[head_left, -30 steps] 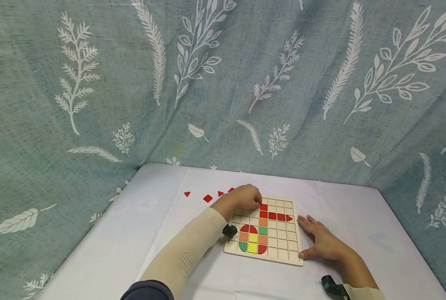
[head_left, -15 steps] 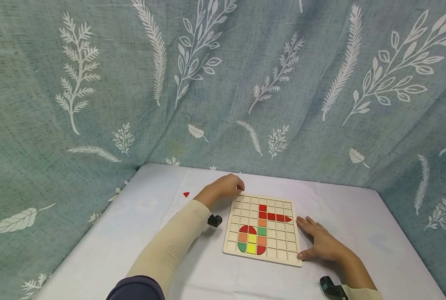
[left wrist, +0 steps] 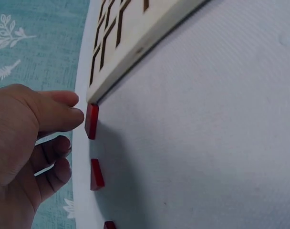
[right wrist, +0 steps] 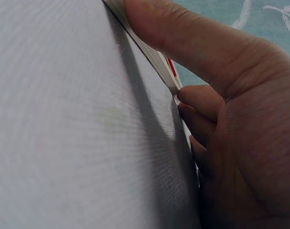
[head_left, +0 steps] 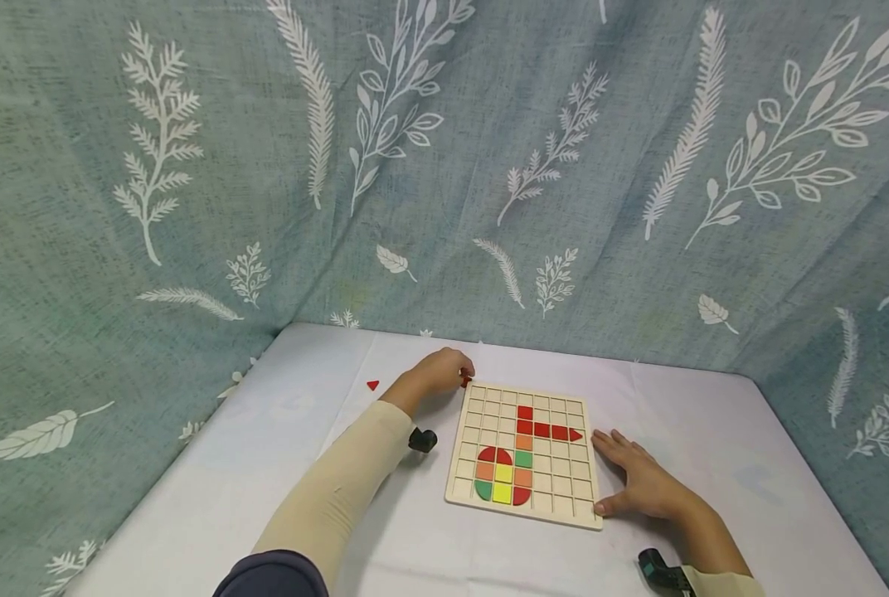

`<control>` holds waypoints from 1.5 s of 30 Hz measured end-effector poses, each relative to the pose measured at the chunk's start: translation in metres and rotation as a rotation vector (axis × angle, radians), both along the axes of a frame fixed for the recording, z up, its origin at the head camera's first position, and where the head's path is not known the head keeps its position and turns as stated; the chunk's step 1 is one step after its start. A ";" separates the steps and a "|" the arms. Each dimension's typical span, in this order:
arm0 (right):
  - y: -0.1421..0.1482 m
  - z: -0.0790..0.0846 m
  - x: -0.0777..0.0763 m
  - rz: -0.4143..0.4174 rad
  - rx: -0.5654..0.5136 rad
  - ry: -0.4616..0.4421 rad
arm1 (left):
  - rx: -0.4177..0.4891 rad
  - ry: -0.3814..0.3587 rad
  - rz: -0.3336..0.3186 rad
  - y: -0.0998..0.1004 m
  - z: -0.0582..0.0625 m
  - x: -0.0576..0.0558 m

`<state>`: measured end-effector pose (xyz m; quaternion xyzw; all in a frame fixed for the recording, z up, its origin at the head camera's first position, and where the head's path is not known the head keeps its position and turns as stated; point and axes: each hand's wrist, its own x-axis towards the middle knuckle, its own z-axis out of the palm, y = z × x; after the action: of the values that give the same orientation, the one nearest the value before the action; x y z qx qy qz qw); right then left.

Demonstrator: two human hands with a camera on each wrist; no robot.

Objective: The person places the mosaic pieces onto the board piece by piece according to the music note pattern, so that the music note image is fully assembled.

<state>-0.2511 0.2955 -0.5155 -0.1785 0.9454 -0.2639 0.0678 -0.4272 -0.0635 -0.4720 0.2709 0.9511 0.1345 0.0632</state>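
Note:
A pale wooden grid board [head_left: 564, 489] lies on the table, with red, orange, yellow and green pieces set in several squares. Just past its far left corner, my left hand [head_left: 439, 371] reaches over a red piece [head_left: 466, 381]. In the left wrist view this flat red piece [left wrist: 91, 121] lies by the board's corner [left wrist: 95, 93]. The left fingertips [left wrist: 77, 117] are right beside it, thumb and finger close together, no piece visibly between them. My right hand [head_left: 642, 481] rests along the board's right edge, fingers extended and thumb [right wrist: 159, 24] against the edge.
A small red triangle [head_left: 373, 385] lies left of the left hand. Two more red pieces, one a wedge shape [left wrist: 97, 175], lie in a row beyond the first in the left wrist view. Patterned green-blue cloth [head_left: 444, 207] hangs behind the table.
My left hand has moved from over the board to the left, past its far corner, then slightly further left. A red square now shows uncovered on the board. The right hand stays put.

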 end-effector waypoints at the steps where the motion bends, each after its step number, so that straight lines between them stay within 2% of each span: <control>1: 0.000 -0.001 0.000 0.000 0.000 -0.002 | -0.003 -0.011 0.009 -0.001 -0.001 0.000; 8: 0.002 -0.003 0.000 -0.011 0.009 -0.011 | -0.005 -0.026 0.007 -0.003 -0.012 -0.003; 14: 0.003 -0.005 -0.003 0.010 0.002 0.009 | -0.027 0.007 0.055 -0.005 -0.015 -0.005; 23: 0.003 -0.007 -0.004 0.010 0.000 0.008 | -0.082 0.016 0.103 -0.006 -0.009 -0.003; 35: 0.003 -0.007 -0.004 0.002 -0.001 0.001 | -0.096 0.023 0.136 -0.004 -0.014 -0.004; 45: 0.005 -0.009 -0.006 -0.002 0.000 0.005 | -0.056 0.027 0.106 -0.009 -0.013 -0.003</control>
<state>-0.2573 0.3004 -0.5246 -0.1784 0.9458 -0.2635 0.0652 -0.4307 -0.0728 -0.4851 0.2201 0.9682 0.1072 0.0507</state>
